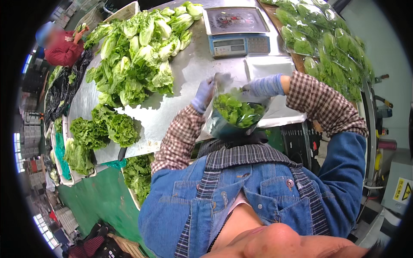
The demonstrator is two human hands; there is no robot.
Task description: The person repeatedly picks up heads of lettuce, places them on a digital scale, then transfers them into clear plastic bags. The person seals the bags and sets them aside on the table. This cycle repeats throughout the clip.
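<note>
A clear plastic bag (214,124) with leafy green lettuce (237,111) inside is held just off the table's front edge, close to my body. My left hand (203,93), in a pale purple glove, grips the upper left side of the bag's mouth. Across the opening, my gloved right hand (264,86) has its fingertips on the bag's upper right edge; the film there is blurred. Under and beyond my right hand lies a stack of flat clear bags (269,66). The lower part of the lettuce is partly hidden by the bag's glare.
A metal table (190,69) bears a large heap of lettuce (142,48), loose curly heads (121,129), a dark knife handle (122,154) and a digital scale (237,32). Bagged lettuce (335,51) is piled right. A person in red (64,48) works far left.
</note>
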